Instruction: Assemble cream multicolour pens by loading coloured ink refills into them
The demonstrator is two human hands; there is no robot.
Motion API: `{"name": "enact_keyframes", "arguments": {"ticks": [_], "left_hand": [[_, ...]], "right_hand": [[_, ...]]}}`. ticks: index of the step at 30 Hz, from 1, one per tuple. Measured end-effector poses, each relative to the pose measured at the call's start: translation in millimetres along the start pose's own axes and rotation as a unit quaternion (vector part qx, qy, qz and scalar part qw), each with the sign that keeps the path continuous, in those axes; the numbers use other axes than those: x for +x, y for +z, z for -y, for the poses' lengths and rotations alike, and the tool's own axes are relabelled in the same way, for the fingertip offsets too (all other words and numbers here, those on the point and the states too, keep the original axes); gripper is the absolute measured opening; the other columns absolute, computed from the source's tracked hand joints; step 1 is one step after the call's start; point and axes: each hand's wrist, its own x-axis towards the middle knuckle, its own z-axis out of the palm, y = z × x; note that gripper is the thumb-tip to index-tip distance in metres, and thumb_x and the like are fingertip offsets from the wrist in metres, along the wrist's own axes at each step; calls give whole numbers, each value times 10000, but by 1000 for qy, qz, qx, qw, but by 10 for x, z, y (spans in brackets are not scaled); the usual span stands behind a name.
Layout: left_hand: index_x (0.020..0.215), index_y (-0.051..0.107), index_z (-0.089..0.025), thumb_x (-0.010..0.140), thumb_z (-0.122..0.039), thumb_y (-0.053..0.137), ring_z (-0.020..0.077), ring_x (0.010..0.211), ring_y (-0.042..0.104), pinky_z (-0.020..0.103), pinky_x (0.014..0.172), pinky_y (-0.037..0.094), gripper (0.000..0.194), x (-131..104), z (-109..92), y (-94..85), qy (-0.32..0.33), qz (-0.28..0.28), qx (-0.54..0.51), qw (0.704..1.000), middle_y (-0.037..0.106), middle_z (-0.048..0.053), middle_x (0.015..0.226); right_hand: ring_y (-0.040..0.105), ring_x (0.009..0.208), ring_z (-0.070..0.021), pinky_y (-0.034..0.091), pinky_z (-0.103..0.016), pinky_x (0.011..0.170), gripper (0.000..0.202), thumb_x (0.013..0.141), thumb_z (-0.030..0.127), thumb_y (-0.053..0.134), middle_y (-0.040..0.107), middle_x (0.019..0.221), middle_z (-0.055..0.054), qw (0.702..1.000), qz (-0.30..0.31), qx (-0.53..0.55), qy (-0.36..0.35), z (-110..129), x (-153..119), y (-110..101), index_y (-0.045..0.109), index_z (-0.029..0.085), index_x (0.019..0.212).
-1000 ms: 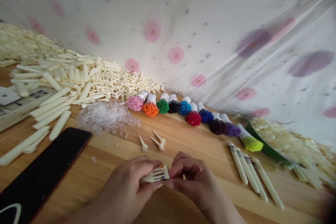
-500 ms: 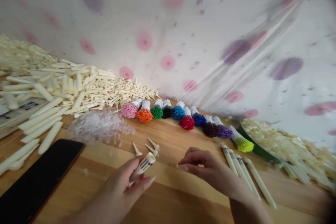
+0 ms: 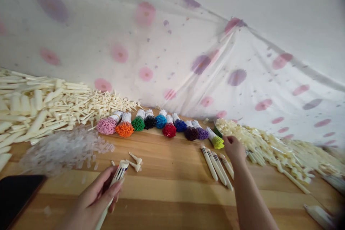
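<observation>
My left hand (image 3: 101,190) is wrapped round a cream multicolour pen (image 3: 118,174), its slotted top end pointing up and away. Several small cream pointed tips (image 3: 137,163) lie on the wood just beyond that hand. Over on the right, my right hand (image 3: 235,151) is at the near edge of a green bowl (image 3: 219,132) heaped with pale translucent pieces (image 3: 233,129). Its fingers are bent together; whatever is between them is hidden. Close by on its left are a bundle of yellow refills (image 3: 216,140) and several cream multicolour pens (image 3: 215,165) lying side by side.
Refill bundles in several colours, such as a red bundle (image 3: 169,127), form a row across the table (image 3: 161,190). At left are cream pen barrels (image 3: 35,102), clear little tubes (image 3: 67,147) and a black phone (image 3: 18,194). A spotted sheet (image 3: 129,43) hangs behind.
My right hand has moved from the table's middle, right and away, to the green bowl. My left hand still grips the pen, now showing more of its barrel. The view has swung right.
</observation>
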Motion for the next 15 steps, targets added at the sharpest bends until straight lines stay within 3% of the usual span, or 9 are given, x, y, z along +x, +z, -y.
{"name": "enact_keyframes", "arguments": {"ticks": [2, 5, 9, 15], "left_hand": [[986, 605, -239, 650, -608, 630, 120, 497, 503, 200, 508, 467, 499, -11, 3, 15, 7, 4, -7, 1000, 552, -75, 525], [1029, 596, -220, 631, -611, 653, 119, 518, 507, 200, 503, 461, 561, 15, 48, -7, -3, 23, -20, 1000, 571, -65, 568], [1053, 607, -222, 624, -606, 669, 138, 560, 550, 208, 516, 480, 579, 80, 150, -57, -5, 44, -10, 999, 621, -41, 620], [1042, 641, -247, 661, -580, 648, 152, 532, 570, 220, 512, 493, 505, 93, 142, -59, 31, 26, 39, 998, 621, -43, 562]], "right_hand": [[604, 750, -146, 504, -324, 678, 240, 913, 338, 488, 617, 916, -37, 1000, 1, -10, 14, -189, 98, 43, 575, 135, 1005], [612, 765, -149, 515, -331, 686, 248, 901, 337, 513, 622, 938, -39, 999, 30, -16, -23, -308, 137, 185, 574, 136, 1033], [602, 893, -184, 505, -380, 769, 233, 891, 299, 534, 602, 1049, -61, 998, 21, -37, -50, -304, 170, 365, 570, 145, 1063], [586, 959, -206, 489, -411, 811, 272, 897, 316, 521, 584, 1107, -74, 998, -34, -45, -15, -279, 213, 426, 551, 147, 1108]]}}
